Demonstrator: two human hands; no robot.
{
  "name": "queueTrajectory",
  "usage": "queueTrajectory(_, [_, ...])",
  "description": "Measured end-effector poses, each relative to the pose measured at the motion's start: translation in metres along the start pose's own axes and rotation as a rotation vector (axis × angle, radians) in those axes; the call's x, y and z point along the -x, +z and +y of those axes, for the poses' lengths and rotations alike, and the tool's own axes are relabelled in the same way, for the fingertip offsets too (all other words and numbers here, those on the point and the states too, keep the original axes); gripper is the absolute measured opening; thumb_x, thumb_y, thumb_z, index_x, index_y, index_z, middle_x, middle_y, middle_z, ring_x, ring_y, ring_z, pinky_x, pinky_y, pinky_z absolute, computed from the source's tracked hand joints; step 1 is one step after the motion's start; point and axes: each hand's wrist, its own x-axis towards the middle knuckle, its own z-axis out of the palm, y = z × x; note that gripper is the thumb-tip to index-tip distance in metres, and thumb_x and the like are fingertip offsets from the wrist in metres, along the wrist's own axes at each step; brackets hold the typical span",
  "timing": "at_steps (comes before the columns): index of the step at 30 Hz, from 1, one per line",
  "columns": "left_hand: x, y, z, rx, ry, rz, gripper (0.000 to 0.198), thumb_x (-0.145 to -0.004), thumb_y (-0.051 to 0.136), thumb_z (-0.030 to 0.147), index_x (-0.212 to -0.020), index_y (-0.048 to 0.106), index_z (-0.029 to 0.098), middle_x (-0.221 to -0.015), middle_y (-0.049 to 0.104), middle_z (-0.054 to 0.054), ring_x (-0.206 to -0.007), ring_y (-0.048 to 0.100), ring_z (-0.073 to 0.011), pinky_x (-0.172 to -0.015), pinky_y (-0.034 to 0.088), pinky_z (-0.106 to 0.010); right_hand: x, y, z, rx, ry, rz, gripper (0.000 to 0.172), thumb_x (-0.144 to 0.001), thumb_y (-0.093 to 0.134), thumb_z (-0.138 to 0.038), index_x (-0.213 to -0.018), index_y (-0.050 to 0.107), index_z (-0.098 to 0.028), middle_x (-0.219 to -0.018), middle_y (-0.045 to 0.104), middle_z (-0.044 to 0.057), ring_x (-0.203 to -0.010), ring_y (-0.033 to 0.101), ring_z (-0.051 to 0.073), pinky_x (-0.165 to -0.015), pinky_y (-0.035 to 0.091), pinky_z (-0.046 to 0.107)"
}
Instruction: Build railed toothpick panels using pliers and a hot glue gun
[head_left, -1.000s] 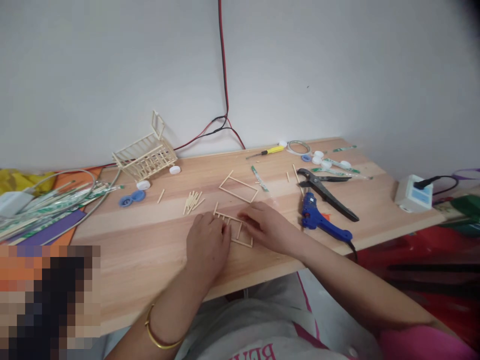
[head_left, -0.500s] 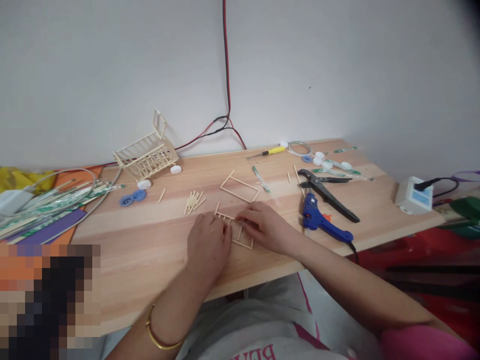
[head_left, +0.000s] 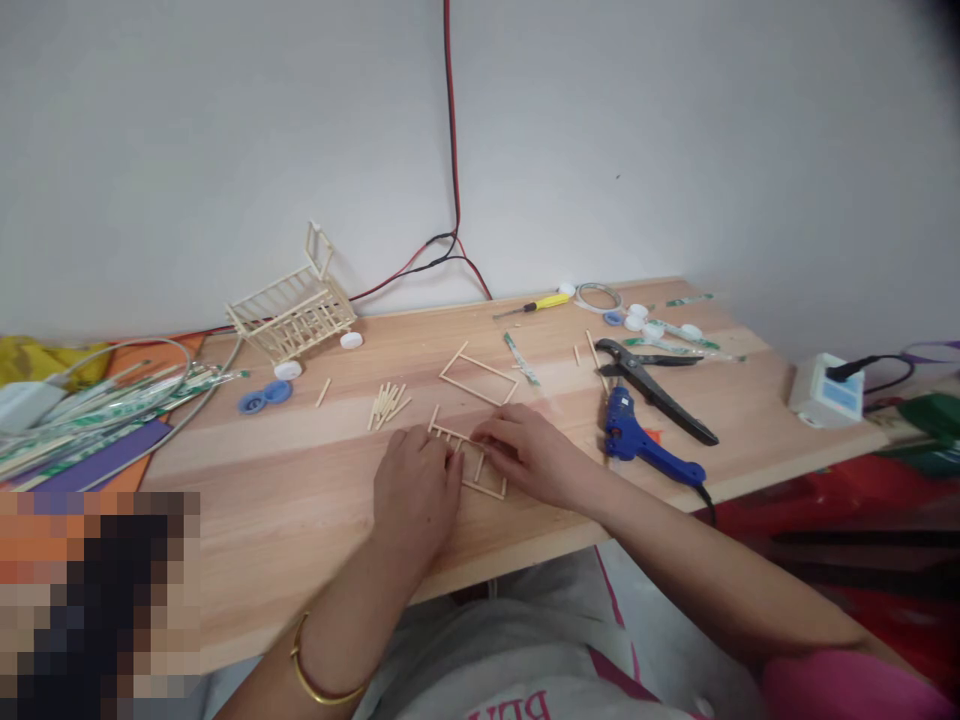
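Note:
Between my hands a small frame of thin wooden sticks [head_left: 484, 489], with short crossbars, lies on the table. My left hand [head_left: 417, 485] rests over its left part, fingers curled and closed on it; the fingertips are partly hidden. From the right, my right hand [head_left: 531, 452] pinches the frame's upper rail. Just beyond lies a plain rectangular stick frame [head_left: 480, 372]. A small pile of short cut sticks [head_left: 388, 404] is beside my left hand. A blue glue gun [head_left: 637, 440] lies to the right of my right hand.
Black-handled cutters [head_left: 660, 390] lie beyond the glue gun. A stick-built cart [head_left: 296, 310] stands back left near bottle caps [head_left: 277, 390]. Wrapped sticks [head_left: 127, 410] cover the left side. A yellow-handled screwdriver [head_left: 547, 302] and tape roll [head_left: 598, 297] sit at the back; a white power box [head_left: 829, 390] is right.
Almost nothing differs. Both hands keep their places on the stick frame, and the view has shifted very slightly.

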Motion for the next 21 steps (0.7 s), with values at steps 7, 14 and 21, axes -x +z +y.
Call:
queueTrajectory(7, [-0.001,0.001,-0.002,0.018,-0.004,0.020,0.024,-0.090,0.047,0.024,-0.076,0.065,0.015,-0.082,0.060,-0.009,-0.085,0.053,-0.0254,-0.079,0.043,-0.039,-0.001,-0.001,-0.001,0.000,0.020,-0.004,0.019,-0.085,0.051,-0.011,-0.100,0.062,-0.014,-0.090,0.061,0.009,-0.088,0.055,0.020,-0.079,0.042,0.032])
queueTrajectory(14, [-0.004,-0.005,-0.017,0.212,-0.077,0.069,0.018,-0.087,0.050,0.019,-0.085,0.067,0.015,-0.082,0.061,-0.008,-0.084,0.056,-0.0232,-0.080,0.043,-0.037,-0.001,-0.003,-0.002,-0.002,0.048,-0.016,0.015,-0.086,0.049,-0.012,-0.095,0.062,-0.014,-0.088,0.061,0.009,-0.086,0.055,0.019,-0.077,0.042,0.031])
queueTrajectory(21, [-0.003,-0.007,-0.017,0.202,-0.070,-0.061,0.014,-0.083,0.054,0.023,-0.078,0.066,0.017,-0.081,0.059,-0.007,-0.086,0.055,-0.0240,-0.081,0.043,-0.037,-0.003,-0.002,-0.003,0.021,0.044,-0.025,0.015,-0.084,0.051,-0.011,-0.093,0.062,-0.014,-0.088,0.062,0.009,-0.086,0.055,0.019,-0.077,0.042,0.030])
